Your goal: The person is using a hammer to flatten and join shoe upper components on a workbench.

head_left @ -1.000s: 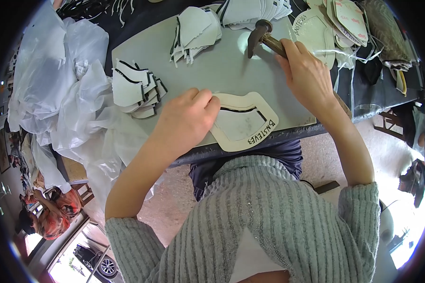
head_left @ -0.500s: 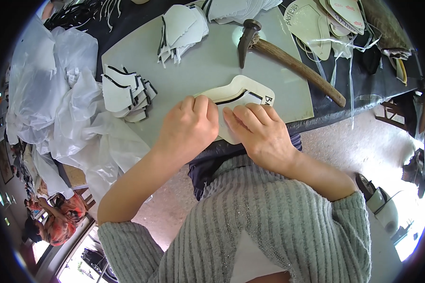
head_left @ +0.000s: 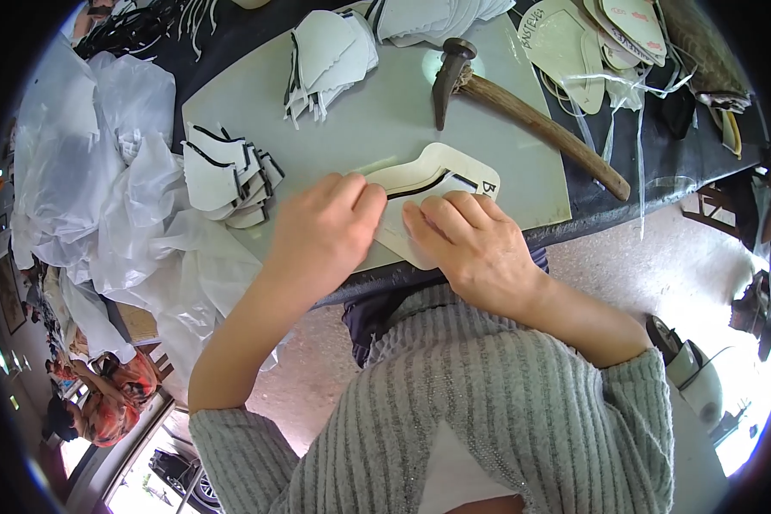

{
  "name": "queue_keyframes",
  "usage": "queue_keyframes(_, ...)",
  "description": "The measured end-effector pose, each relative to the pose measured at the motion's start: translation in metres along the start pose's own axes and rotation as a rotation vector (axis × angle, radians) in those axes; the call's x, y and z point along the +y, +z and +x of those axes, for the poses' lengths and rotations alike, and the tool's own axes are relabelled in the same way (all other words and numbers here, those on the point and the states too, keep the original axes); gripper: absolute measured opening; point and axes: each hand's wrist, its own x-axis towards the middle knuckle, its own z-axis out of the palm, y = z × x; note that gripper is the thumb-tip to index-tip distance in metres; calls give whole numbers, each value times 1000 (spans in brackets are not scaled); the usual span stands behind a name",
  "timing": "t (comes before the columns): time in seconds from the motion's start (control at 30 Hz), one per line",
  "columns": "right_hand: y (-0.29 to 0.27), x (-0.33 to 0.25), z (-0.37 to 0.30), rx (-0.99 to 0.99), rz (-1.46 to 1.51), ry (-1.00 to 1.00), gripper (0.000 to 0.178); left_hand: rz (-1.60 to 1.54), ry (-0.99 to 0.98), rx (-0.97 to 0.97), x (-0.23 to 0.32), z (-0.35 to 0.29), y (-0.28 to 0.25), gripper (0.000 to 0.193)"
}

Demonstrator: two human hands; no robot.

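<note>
A cream pattern template (head_left: 437, 159) lies at the front of the board, with a white cut piece (head_left: 421, 199) edged by a black strip on top of it. My right hand (head_left: 475, 248), fingers curled and close together, pinches or presses the white piece near its lower edge. My left hand (head_left: 330, 224) is closed at the template's left end, slightly blurred. Whatever lies in its fingers is hidden from view.
A wooden-handled hammer (head_left: 531, 124) rests across the board (head_left: 385, 94). White cut pieces with black edges form a stack (head_left: 218, 176) at left and another (head_left: 330, 56) farther back. More templates (head_left: 561, 43) sit back right. Plastic sheeting (head_left: 128, 171) heaps at left.
My left hand has shifted a little left, away from my right hand, uncovering more of the white piece. My right hand stays nearly in place.
</note>
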Motion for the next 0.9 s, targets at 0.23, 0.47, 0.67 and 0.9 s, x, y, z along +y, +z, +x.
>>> queue_keyframes(0.23, -5, -2, 7, -56, 56, 28, 46, 143, -128, 80, 2, -10, 18, 11)
queue_keyframes(0.47, -7, -1, 7, -106, 71, 57, 53, -271, -187, 23, -3, -2, 5, 12)
queue_keyframes(0.67, -8, 0, 11, -146, 122, 65, 54, -125, -156, 129, -2, -8, 10, 13)
queue_keyframes(0.9, -12, 5, 14, -167, 146, 62, 54, -194, -89, 128, -4, -10, 9, 18)
